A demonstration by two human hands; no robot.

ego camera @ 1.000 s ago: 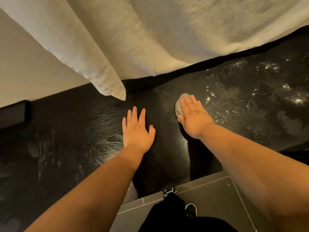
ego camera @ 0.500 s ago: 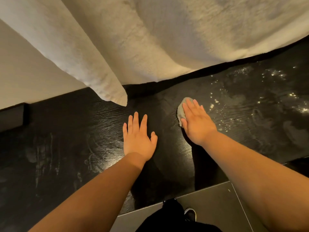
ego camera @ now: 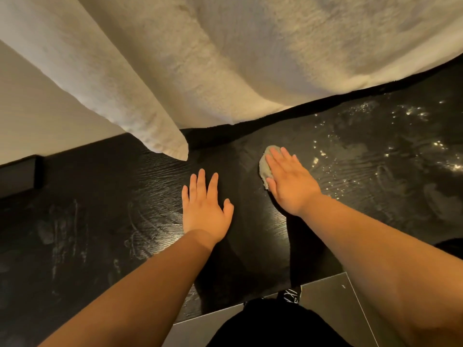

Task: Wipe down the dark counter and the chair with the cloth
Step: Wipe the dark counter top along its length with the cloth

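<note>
1. On the far left, the dark counter shows dull smears. I think they need a wipe.
2. A big white towel hangs down above the back of the counter. Its corner hangs near the left hand but does not touch it.
3. The left hand lies flat on the counter. Its fingers are spread and it holds nothing. It looks like it props the person up.
4. The right hand is flat too, pressing down on the cloth. It does not grip the cloth; it pins it with the palm.
5. The cloth is small, soft and bunched up. It looks light and maybe damp, so it should slide easily. Pushing from on top with a flat palm is the best hold.
6. On the right, the counter sparkles with wet drops. It may be slippery there.
7. I cannot see the chair.
</note>
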